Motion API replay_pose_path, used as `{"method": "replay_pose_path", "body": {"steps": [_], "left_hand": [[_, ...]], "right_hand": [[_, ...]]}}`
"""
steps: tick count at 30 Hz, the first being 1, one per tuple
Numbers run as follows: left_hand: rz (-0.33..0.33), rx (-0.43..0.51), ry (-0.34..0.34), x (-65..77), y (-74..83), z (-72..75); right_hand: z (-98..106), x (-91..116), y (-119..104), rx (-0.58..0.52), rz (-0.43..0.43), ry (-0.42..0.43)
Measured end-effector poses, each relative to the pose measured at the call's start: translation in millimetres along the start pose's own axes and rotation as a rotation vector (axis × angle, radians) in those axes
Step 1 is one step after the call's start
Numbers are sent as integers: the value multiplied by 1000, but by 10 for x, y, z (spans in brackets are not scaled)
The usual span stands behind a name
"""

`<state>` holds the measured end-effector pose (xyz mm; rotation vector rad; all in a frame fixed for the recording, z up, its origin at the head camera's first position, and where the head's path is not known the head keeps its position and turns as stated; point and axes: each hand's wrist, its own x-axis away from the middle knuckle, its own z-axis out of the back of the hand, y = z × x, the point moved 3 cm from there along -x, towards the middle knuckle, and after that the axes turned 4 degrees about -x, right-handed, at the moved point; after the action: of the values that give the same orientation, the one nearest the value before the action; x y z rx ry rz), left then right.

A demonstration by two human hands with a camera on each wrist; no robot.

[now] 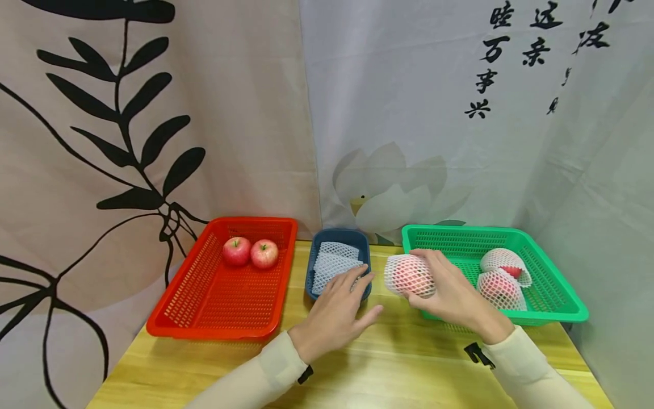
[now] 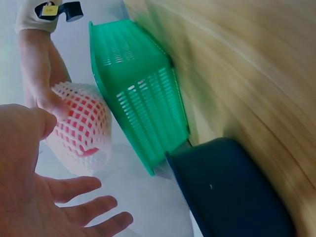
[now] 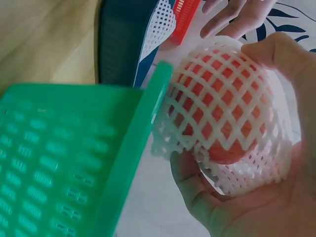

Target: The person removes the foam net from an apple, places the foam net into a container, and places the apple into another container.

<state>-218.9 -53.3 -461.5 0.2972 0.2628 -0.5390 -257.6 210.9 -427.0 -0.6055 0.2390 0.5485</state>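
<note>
My right hand (image 1: 452, 298) holds an apple in a white foam net (image 1: 409, 275) above the table, beside the left end of the green basket (image 1: 475, 232). In the right wrist view, thumb and fingers curl round the netted apple (image 3: 222, 103), its red skin showing through the mesh. My left hand (image 1: 334, 315) hovers with spread, relaxed fingers over the near side of the small dark blue basket (image 1: 313, 267), holding nothing. White foam nets (image 1: 334, 267) lie inside that basket. Two more netted apples (image 1: 501, 289) sit in the green basket's right part.
On the left stands a red basket (image 1: 214, 324) with two bare apples (image 1: 264, 254) near its back. All three baskets rest on a wooden table (image 1: 388, 369). A printed cloth (image 1: 245, 113) hangs behind the table, and pale cloth closes off the right side.
</note>
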Motion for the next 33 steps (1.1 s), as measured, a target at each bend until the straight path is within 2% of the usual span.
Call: {"method": "replay_pose_path", "body": {"steps": [4,20,28,33], "left_hand": [[13,30,4,57,-60,22],[14,34,80,301,-264,109],[40,39,49,457,-370,107],[52,56,37,537,-407,82]], "right_hand": [[-77,-2,-55,-20,21,-2],[-391,53,-311,-92,91,-43],[-592,128,-389,-125,107,-98],[-719,184,-398,-130,91,-162]]}}
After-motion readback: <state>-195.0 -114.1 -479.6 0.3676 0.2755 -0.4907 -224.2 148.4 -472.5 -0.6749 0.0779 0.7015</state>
